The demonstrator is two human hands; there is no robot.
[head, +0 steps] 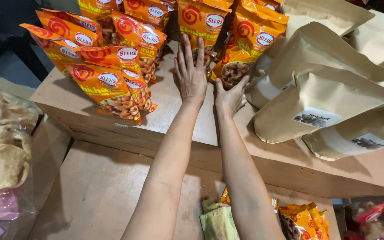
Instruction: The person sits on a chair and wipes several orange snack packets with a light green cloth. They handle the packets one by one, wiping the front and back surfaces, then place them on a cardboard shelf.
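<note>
You face a stepped brown cardboard-covered surface (pixel 112 186) under warm light, with dark floor (pixel 1 53) at upper left.

orange snack bags (pixel 112 84), tan pouches (pixel 321 93) right

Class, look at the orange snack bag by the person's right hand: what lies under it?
The orange snack bag rests on the brown cardboard surface, its lower edge touched by the right hand. The left hand lies flat alongside. Anything beneath the bag is covered.
</note>
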